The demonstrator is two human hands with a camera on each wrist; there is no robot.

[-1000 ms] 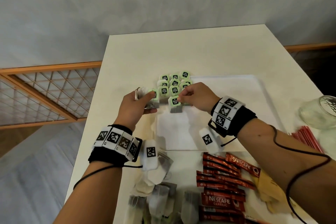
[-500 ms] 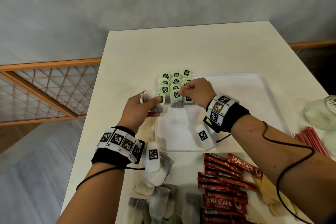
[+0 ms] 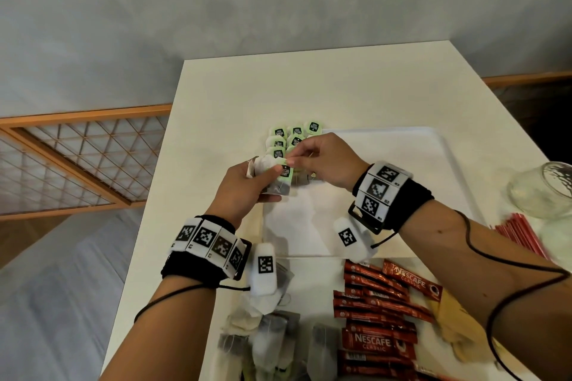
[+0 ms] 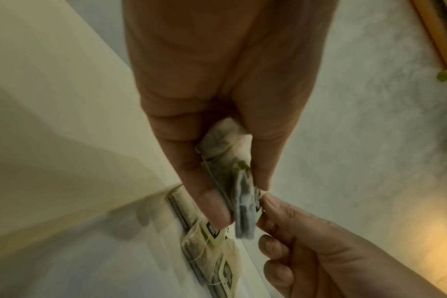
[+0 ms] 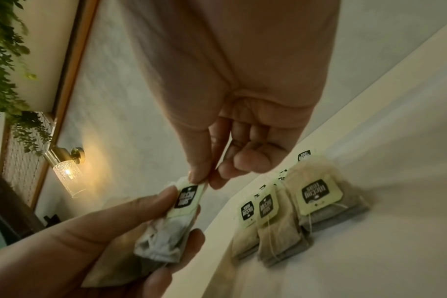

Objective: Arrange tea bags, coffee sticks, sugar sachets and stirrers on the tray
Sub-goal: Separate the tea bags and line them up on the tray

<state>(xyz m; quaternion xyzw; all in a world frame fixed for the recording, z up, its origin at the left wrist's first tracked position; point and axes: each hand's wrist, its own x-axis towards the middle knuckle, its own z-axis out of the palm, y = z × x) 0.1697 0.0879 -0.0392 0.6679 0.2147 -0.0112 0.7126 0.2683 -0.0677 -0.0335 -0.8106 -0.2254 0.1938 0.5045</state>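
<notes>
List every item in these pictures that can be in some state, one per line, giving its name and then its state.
left hand: grips a small stack of tea bags
right hand: pinches the tag of the top bag
held tea bags: off the table
laid tea bags: in rows at the tray's far left corner
tray: mostly bare
coffee sticks: loose on the table
glass jar: lying on its side

A white table point(image 3: 356, 93) is carrying a white tray point(image 3: 439, 164) near its middle. Along its near edge, loose tea bags point(image 3: 272, 340), red coffee sticks point(image 3: 380, 318) and yellow sachets point(image 3: 455, 328) are lying side by side. At the right edge, a glass jar point(image 3: 544, 192) is resting just beyond red stirrers point(image 3: 520, 232).
</notes>
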